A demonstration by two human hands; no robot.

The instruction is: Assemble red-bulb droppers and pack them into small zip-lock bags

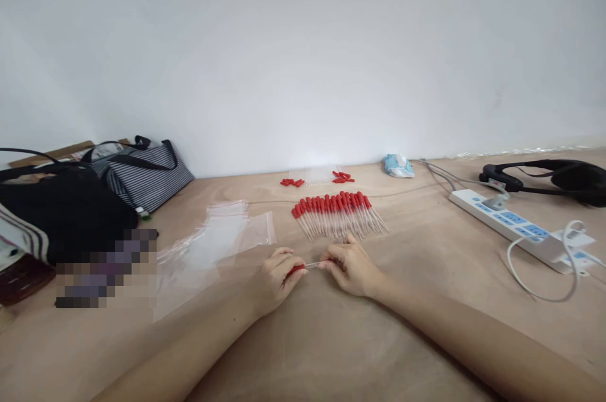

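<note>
Close in front of me, my left hand (280, 277) pinches a red rubber bulb (297, 269). My right hand (349, 265) grips a thin clear dropper tube (313, 265) whose other end meets the bulb at my left fingers. How deep the tube sits in the bulb is hidden. Just beyond my hands lies a row of droppers with red bulbs (331, 203), their clear tips toward me. Farther back are loose red bulbs (292, 182), more loose red bulbs (341, 177) and a batch of clear tubes (318, 176).
Clear plastic bags (213, 244) lie left of the droppers. A striped bag (142, 168) and a black bag (71, 206) stand at far left. On the right are a white power strip (509, 225) with cables, a black headset (544, 181) and a blue-white crumpled packet (398, 165).
</note>
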